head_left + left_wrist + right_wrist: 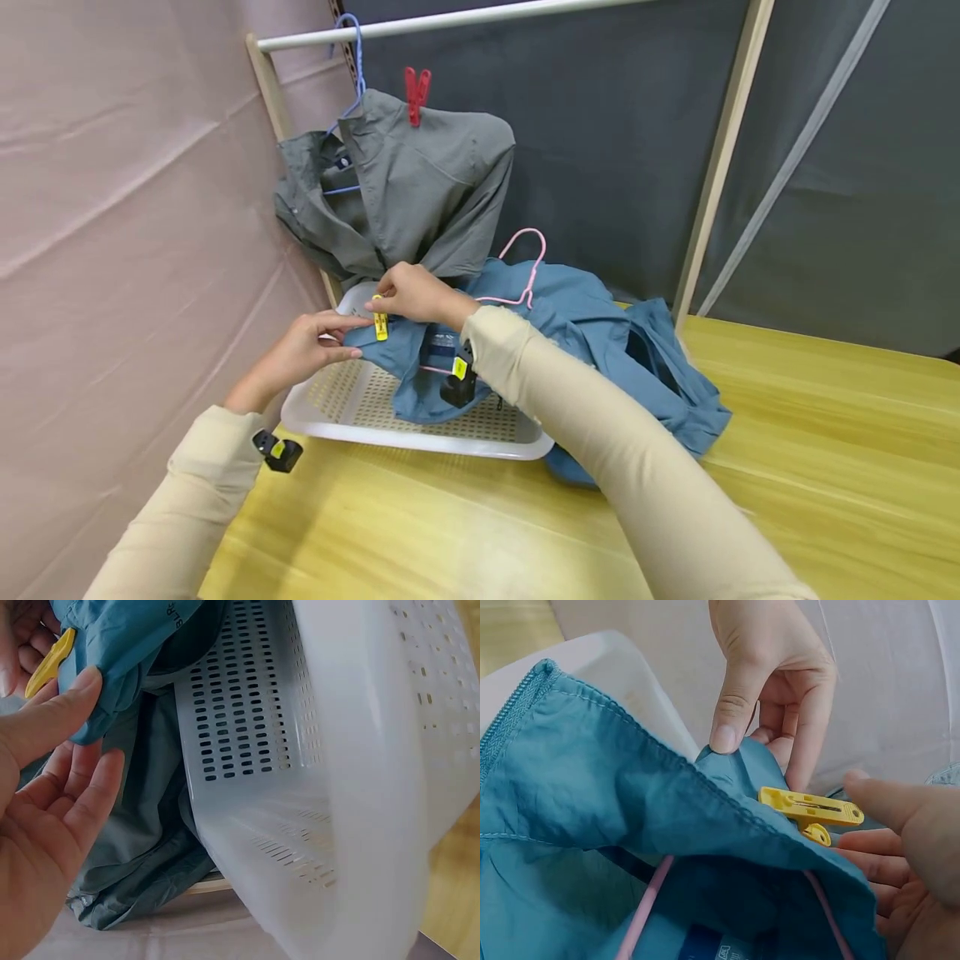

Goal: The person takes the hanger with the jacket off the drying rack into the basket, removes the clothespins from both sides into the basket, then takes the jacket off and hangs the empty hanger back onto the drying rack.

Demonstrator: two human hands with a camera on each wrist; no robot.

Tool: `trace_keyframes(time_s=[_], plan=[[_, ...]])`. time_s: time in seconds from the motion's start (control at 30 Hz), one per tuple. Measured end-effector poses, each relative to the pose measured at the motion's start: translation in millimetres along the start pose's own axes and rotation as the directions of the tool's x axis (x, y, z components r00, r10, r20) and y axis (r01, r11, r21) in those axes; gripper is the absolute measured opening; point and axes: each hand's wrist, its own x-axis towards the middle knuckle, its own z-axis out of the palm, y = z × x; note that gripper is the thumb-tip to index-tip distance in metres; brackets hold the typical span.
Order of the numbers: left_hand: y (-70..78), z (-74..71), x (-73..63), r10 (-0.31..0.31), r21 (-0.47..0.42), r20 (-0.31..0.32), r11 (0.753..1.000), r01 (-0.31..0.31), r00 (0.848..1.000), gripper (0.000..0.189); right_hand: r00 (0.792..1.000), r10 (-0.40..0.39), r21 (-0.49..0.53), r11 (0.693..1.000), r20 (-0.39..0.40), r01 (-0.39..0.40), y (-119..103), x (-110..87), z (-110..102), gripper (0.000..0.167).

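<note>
Clothespin (381, 320), yellow, sits on the blue garment (592, 329) above the white basket (420, 446), long axis running from the basket's far side toward its near rim. The left hand (307, 348) pinches the garment beside it; the right hand (420, 295), fingers bent, meets its far end, hold unclear. The garment drapes across the basket, past its right side.

"Where are the hands?"
"The left hand (303, 350) pinches the blue jacket's (577, 308) left edge; the right hand (416, 293) is at the yellow clip (381, 323) there."
"Underneath?"
"A white basket (420, 444) on the desk (420, 525). The jacket, with its pink hanger (535, 271), spills off to the right."
"Farther back?"
"A grey jacket (442, 175) wearing a red clip (415, 100), its blue hanger (359, 62) hooked near the white rod's (465, 19) left end."
</note>
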Motion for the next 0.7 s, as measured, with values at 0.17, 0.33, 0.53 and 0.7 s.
trace_keyframes(time_s=[0.17,0.33,0.53,0.7], plan=[[-0.7,0.1,0.8,0.01,0.0,0.004,1.0,-0.01,1.0,0.038,0.998,0.059,0.049,0.997,-0.023,-0.058,-1,-0.4,-2,0.042],[-1.1,1.2,1.2,0.027,0.008,0.0,1.0,-0.027,1.0,0.037,0.998,0.057,0.079,0.995,-0.015,-0.056,0,-4.5,-4,0.034],[-1.5,3.0,1.3,0.034,0.006,0.0,0.999,-0.034,0.999,0.037,0.998,0.014,0.046,0.999,-0.058,-0.012,1,-9.7,-3,0.021],[-3.2,4.3,1.1,0.027,-0.002,-0.005,1.0,-0.027,1.0,0.037,0.993,-0.001,0.047,0.999,-0.122,0.007,1,-13.0,0,0.016]])
